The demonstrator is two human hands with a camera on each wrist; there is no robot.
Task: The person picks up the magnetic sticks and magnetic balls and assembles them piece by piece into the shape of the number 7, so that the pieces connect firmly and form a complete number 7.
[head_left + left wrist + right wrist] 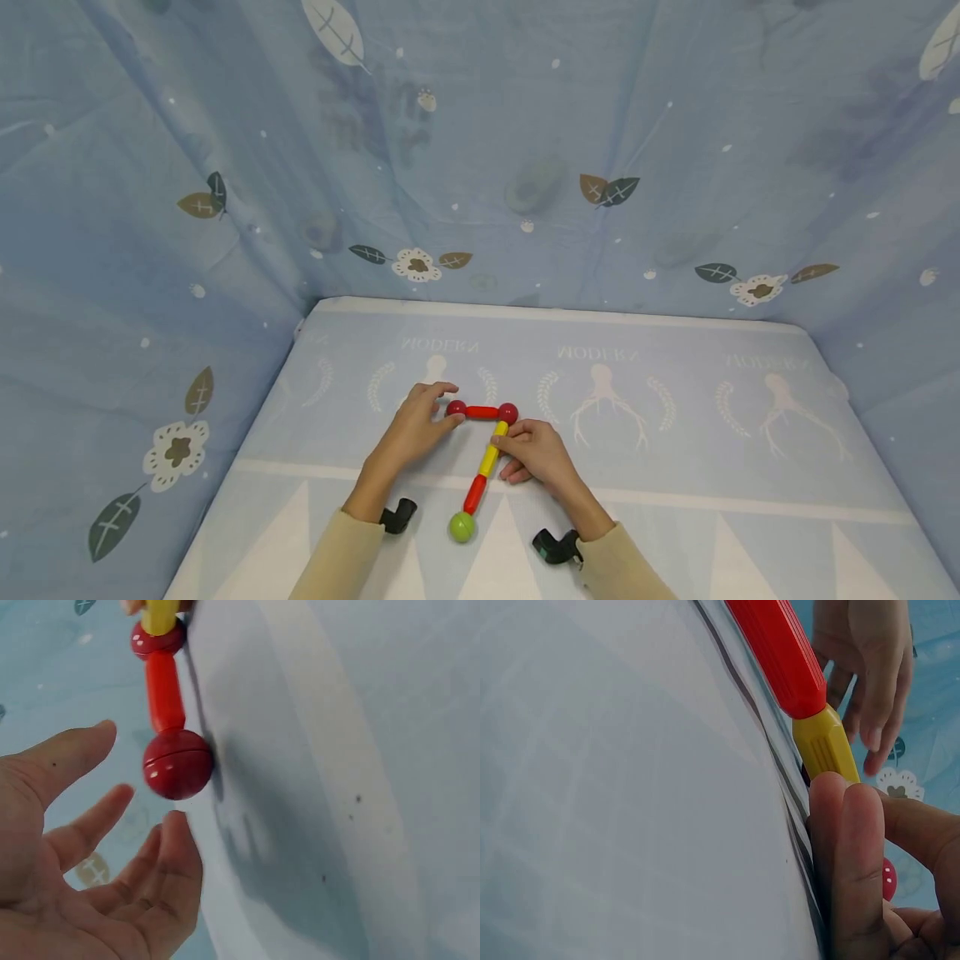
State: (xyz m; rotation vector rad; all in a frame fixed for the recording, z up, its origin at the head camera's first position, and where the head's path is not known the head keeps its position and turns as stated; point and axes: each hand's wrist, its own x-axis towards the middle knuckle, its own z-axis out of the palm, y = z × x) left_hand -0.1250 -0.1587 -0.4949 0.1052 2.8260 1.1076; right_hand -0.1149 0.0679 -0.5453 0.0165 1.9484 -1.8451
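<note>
A bent chain of toy rods and balls lies on the table. At its left end is a red ball (455,407), joined by a red rod (482,412) to another red ball (508,413). From there a yellow rod (488,462) runs toward the front, followed by a second red rod (474,495) and a green ball (462,527). My right hand (542,454) pinches the yellow rod between thumb and fingers. Beside the left red ball (178,765) my left hand (416,425) hovers with fingers spread loosely; the left wrist view shows a gap between them.
Black wrist devices (398,516) sit by both forearms. The table (675,467) wears a pale blue and white printed cloth. Blue patterned fabric (480,150) encloses it at the back and both sides.
</note>
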